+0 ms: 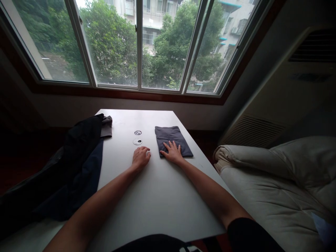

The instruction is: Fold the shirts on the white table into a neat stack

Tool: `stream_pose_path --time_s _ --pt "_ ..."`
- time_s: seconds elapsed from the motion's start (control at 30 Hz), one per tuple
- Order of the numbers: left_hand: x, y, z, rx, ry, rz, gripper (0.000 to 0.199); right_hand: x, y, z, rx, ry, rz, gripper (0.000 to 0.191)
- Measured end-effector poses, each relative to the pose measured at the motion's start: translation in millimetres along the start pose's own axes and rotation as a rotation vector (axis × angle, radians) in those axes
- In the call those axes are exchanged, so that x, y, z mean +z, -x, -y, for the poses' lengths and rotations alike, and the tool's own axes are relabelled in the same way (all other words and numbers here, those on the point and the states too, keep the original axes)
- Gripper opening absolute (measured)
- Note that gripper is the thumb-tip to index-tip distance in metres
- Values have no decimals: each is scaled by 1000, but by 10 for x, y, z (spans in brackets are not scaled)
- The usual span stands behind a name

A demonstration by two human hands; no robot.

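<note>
A dark grey folded garment [168,134] lies flat in a neat rectangle on the right side of the white table [157,203]. My right hand [172,152] rests on its near part, palm down with fingers spread. To its left, my left hand [141,157] is on the bare tabletop, apart from the garment. Its fingers are loosely bent, the thumb stands a little away, and nothing shows in it. Just beyond that hand are two small round printed marks, one [137,141] nearer and one [138,132] farther.
Dark clothes [81,147], black and navy with a grey piece [106,126], are heaped over the table's left edge. A pale padded sofa [265,182] stands close on the right. Behind the table are a wall and a wide window [139,45], with a vented cabinet-like unit [283,91] at right.
</note>
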State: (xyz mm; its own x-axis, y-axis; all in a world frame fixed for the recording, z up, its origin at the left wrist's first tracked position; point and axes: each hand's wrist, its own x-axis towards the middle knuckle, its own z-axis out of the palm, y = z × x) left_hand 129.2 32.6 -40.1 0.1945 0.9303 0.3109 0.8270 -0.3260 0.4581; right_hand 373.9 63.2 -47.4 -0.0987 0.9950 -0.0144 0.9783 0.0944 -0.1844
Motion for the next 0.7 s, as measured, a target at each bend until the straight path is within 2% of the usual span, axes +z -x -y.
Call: stream_pose_path --time_s 0.23,0.33,0.43,0.5,0.57,0.7 --pt "4 6 -8 39 -36 27 27 -76 -717 -432 36 8 16 88" --pt "-10 8 -16 41 -48 35 28 -143 -934 -580 43 41 22 87" --pt "-28 11 -23 49 -51 45 29 -238 -1073 -694 -21 94 27 84" --pt "-37 14 -26 51 -52 47 29 -277 -1110 -705 -71 123 37 81" --pt "-38 17 -24 45 -53 48 29 -263 -1096 -643 -57 118 40 78" --pt "-17 20 -12 42 -58 47 29 -75 -946 -382 227 32 -38 74"
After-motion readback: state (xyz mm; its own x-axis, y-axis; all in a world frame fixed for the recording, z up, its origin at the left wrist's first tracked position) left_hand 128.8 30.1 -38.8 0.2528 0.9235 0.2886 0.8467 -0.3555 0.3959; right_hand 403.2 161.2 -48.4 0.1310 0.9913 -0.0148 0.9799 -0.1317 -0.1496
